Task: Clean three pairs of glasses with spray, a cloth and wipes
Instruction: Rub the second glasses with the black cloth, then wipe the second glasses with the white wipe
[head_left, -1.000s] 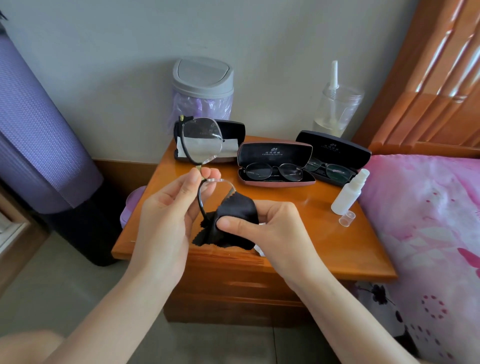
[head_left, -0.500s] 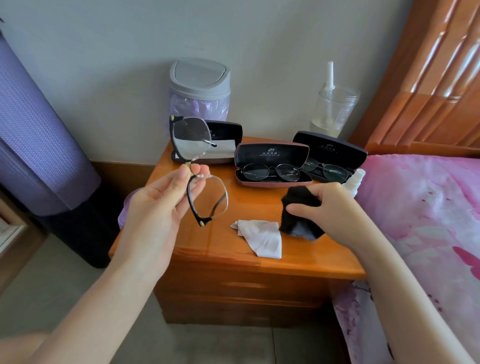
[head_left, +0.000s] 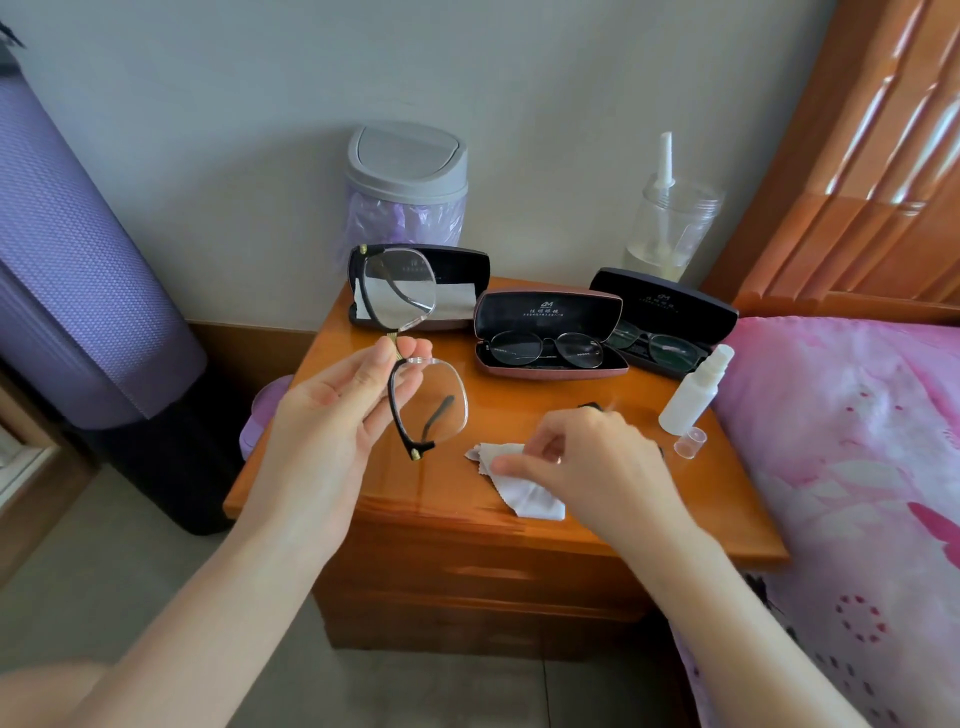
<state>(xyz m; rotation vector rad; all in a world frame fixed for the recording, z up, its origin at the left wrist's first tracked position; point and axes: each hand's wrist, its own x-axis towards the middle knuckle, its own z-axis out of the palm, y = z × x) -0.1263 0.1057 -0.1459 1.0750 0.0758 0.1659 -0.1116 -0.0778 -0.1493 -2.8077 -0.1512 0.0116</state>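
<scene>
My left hand (head_left: 332, 415) pinches black half-rim glasses (head_left: 400, 415) at the bridge and holds them on end above the nightstand (head_left: 519, 410). My right hand (head_left: 597, 462) hovers low over the tabletop, its index fingertip touching a white wipe (head_left: 530, 499). A black cloth (head_left: 589, 406) lies under that hand, with only its edges showing. Behind stand a brown case (head_left: 550, 312) and a black case (head_left: 665, 301), both open, each with a pair of glasses inside. A white spray bottle (head_left: 691, 395) stands at the right with its clear cap (head_left: 690, 441) off beside it.
An open case (head_left: 462, 270) holding a white cloth sits at the back left, in front of a grey bin (head_left: 405, 182). A clear jar (head_left: 670, 223) stands at the back right. A pink bed (head_left: 857, 441) borders the right, and a purple roll (head_left: 78, 260) stands at the left.
My right hand pulled the black cloth off the lens, laid it on the table at the right, then moved left onto the white wipe. The glasses stayed in my left hand.
</scene>
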